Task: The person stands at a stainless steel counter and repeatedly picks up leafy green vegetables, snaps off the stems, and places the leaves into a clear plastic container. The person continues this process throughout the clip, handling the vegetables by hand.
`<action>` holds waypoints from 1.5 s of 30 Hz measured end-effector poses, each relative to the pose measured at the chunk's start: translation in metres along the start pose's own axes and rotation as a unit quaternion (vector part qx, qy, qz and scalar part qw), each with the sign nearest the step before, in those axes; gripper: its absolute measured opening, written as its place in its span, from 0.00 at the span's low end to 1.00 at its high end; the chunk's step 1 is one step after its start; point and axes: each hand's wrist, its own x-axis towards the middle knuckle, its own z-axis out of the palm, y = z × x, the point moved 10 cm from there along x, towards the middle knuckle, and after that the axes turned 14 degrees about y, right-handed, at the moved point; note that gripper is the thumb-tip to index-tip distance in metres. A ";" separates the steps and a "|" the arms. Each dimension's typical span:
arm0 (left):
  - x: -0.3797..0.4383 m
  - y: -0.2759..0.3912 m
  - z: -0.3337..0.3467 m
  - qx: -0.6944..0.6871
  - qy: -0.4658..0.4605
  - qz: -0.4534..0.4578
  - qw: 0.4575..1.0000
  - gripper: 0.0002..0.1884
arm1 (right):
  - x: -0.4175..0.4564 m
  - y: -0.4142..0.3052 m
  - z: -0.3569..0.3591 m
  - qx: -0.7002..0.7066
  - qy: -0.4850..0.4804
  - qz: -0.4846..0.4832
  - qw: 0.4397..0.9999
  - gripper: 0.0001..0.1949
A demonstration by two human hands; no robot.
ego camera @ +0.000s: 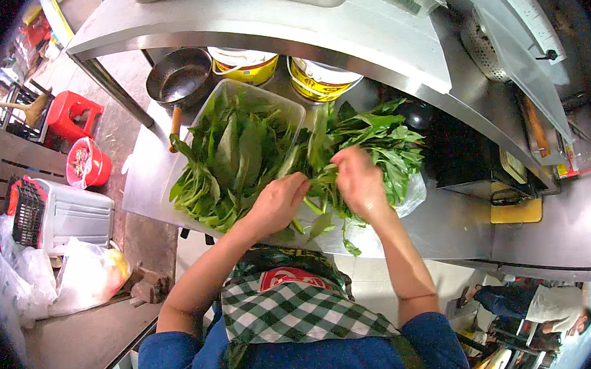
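Note:
Both my hands are over a steel counter [415, 232], with leafy green vegetables around them. The fingers of my left hand [279, 204] pinch a leafy green stem [321, 185], just right of a clear plastic tub [297, 111]. That tub is heaped with long-leaved greens [240, 152], some hanging over its near side. My right hand [359, 183] is blurred, its fingers closed on the same stem. Beside it lies a loose pile of greens [389, 144], partly on a clear plastic bag [413, 195]. A few cut-looking stems and leaves [321, 225] lie between my wrists.
A raised steel shelf [270, 15] crosses above the counter's far side. Under it stand a wok [181, 78] and two lidded yellow-and-white buckets [245, 65]. Left on the floor are a red stool [74, 115], a red bucket [88, 163] and plastic bags [87, 271]. Another person [540, 305] is at lower right.

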 end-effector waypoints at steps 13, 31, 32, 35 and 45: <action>-0.031 -0.035 0.045 -0.123 0.000 -0.140 0.982 0.09 | -0.039 0.087 0.012 0.046 0.077 0.222 0.971 0.06; -0.035 -0.126 -0.130 0.300 0.233 -0.157 0.912 0.28 | 0.066 -0.081 -0.007 -0.262 0.171 -0.105 0.944 0.14; -0.036 -0.142 -0.129 0.298 0.258 -0.134 0.909 0.31 | 0.075 -0.101 0.001 -0.264 0.226 -0.160 0.924 0.13; -0.038 -0.163 -0.070 0.318 0.022 -0.249 0.915 0.39 | 0.074 -0.147 0.038 -0.162 0.387 -0.304 0.855 0.11; -0.112 -0.063 -0.080 0.253 -0.185 -0.181 0.932 0.19 | -0.033 -0.131 0.307 0.049 -0.150 -0.171 0.973 0.09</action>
